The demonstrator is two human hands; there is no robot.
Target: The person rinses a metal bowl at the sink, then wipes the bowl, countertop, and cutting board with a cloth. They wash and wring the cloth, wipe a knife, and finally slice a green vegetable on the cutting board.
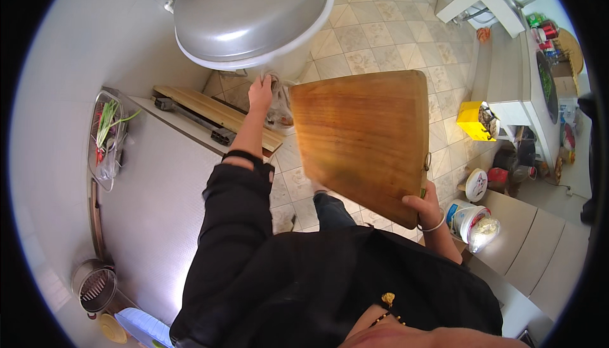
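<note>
A thick wooden cutting board [361,134] with a metal ring on its edge is held up in front of my body. My right hand [428,205] grips its near right corner, thumb on the broad face. Farther out, my left hand [260,93] is closed on the gathered top of a clear plastic bag [279,110]. Part of that bag is hidden behind the board, and its contents cannot be made out. Just beyond the left hand stands a large white tub [290,60] under a domed metal lid [252,15].
Wooden planks [219,112] and dark metal tubing [190,119] lean left of my arm. A wire basket [107,139] holds green onions. On the right are a yellow box [476,120], a white bucket [461,217], a round stool [476,185] and a counter [516,77]. The floor is tiled [371,34].
</note>
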